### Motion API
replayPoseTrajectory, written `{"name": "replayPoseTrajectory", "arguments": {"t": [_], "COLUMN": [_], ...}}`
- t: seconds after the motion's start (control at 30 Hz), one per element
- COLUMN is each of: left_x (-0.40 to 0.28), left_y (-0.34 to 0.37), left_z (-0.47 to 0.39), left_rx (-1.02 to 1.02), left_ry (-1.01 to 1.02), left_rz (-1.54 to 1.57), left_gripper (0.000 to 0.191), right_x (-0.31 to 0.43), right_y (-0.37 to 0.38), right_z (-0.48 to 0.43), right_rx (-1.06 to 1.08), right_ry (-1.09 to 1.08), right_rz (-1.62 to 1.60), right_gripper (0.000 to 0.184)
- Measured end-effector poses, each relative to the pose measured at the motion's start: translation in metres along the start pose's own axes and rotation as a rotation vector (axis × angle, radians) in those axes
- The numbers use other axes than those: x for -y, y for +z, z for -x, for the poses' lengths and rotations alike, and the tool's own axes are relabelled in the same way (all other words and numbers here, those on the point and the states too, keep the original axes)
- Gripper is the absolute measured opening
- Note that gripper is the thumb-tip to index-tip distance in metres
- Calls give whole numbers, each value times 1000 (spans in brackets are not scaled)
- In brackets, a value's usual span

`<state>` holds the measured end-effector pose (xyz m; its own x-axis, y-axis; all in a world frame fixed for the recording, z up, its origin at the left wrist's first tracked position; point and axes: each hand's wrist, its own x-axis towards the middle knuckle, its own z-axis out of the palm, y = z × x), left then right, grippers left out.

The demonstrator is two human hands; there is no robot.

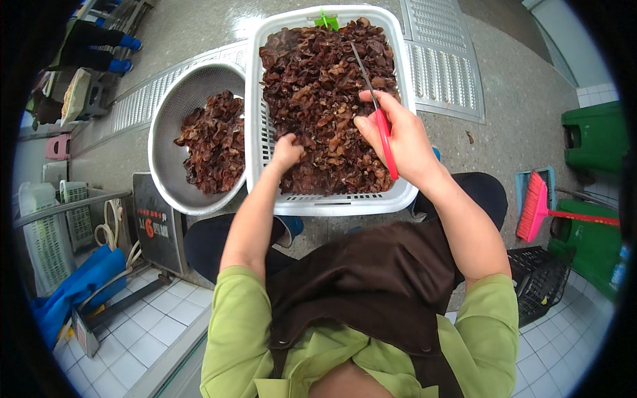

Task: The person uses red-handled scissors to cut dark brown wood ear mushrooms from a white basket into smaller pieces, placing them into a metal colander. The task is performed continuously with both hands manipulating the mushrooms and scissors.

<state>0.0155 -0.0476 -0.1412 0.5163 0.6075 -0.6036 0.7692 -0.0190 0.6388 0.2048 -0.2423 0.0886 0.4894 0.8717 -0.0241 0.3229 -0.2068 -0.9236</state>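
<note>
A white plastic basket [329, 208] full of dark brown wood ear mushrooms [323, 99] stands right before me. My right hand [409, 137] holds red-handled scissors [384, 137] above the right side of the heap. Their blades point away from me and look closed or nearly so. My left hand [287, 153] is at the left part of the heap, fingers curled against the mushrooms; whether a piece is pinched in them I cannot make out. To the left, a perforated metal colander [161, 134] holds a smaller pile of the same mushrooms [214, 144].
A green plastic clip [326, 21] sits at the basket's far rim. Metal drain grates [443, 74] cross the floor. A floor scale [157, 224] is at left, near plastic crates [47, 239]. At right are a pink broom [531, 206], green bins [594, 137] and a black crate [540, 283]. Another person's legs [94, 45] show far left.
</note>
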Motion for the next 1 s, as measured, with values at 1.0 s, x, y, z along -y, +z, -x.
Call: {"name": "replayPoseTrajectory", "arguments": {"t": [1.0], "left_x": [-128], "left_y": [-49], "left_z": [145], "left_rx": [112], "left_ry": [242], "left_rz": [1409], "left_gripper": [14], "right_x": [-17], "right_y": [48], "right_z": [5], "right_rx": [1], "right_ry": [-443], "right_rz": [339], "right_gripper": [47]}}
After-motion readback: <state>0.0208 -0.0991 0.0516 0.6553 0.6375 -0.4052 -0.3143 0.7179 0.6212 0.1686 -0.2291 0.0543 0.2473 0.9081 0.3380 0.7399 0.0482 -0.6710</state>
